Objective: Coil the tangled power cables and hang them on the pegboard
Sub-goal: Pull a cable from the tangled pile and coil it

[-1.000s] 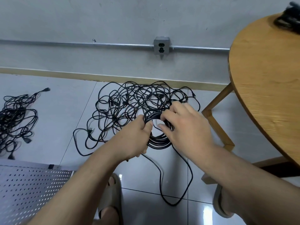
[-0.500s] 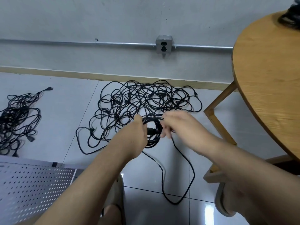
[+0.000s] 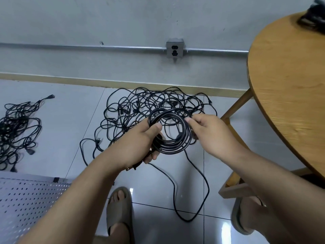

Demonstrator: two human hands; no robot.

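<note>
Black coil was up off the floor between both hands, just in front of the big tangle. On its left side the left hand was clamped round the turns, thumb over the top. A plug stuck out below that fist. At the top right the right hand pinched the outer turns, fingers curled.

One slack loop ran from the coil's bottom down to the tiles and back up toward the left hand. I read this cable as nearly wound, not finished.

Left to do, as I judged it: take in that loop, secure the coil, hang it.

- The pegboard sat at lower left. The part in view showed bare holes, nothing hung.
- The tangle by the wall looked unsorted, many cables crossing.
- A second pile lay well apart at far left, also loose.
- A dark bundle sat on the bench at top right, cut by the frame edge. I couldn't tell if those were finished coils.

Overall: early. One cable in progress, many to go, none confirmed on the board.
</note>
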